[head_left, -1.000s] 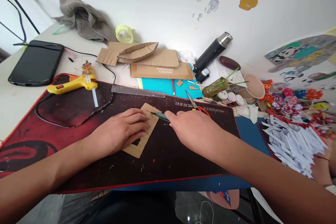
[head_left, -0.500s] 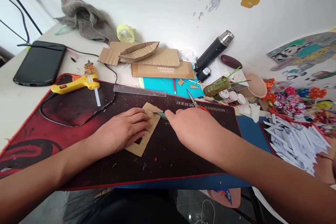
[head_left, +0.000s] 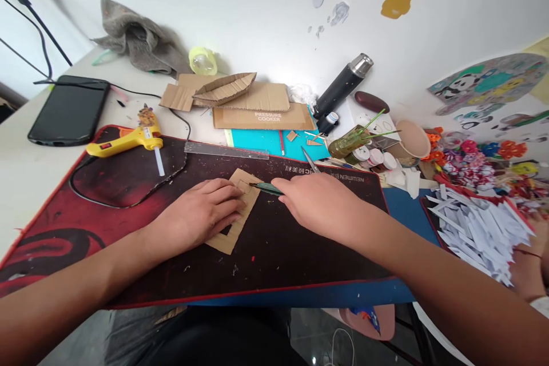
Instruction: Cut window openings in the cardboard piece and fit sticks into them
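A small brown cardboard piece (head_left: 230,244) lies on the dark desk mat, with a cut-out hole near its lower end. Flat on its left side rests my left hand (head_left: 206,210), fingers spread over the board and pressing it down. My right hand (head_left: 315,197) is closed around a green craft knife (head_left: 267,188). The knife's tip points left and meets the upper part of the cardboard, near drawn or cut lines. Just beyond my right hand, scissors (head_left: 309,159) lie with their handles hidden behind it.
A yellow glue gun (head_left: 124,142) with a looping cord sits left on the mat (head_left: 291,257). Behind are a clear ruler (head_left: 225,151), cardboard scraps (head_left: 266,97), a black flask (head_left: 343,86) and a phone (head_left: 68,110). Folded paper strips (head_left: 476,234) are piled at right, beside another person's arm.
My right hand has shifted slightly, and more of the craft knife shows, its tip moved a little left on the cardboard. My left hand stays in place. The camera view has tilted slightly.
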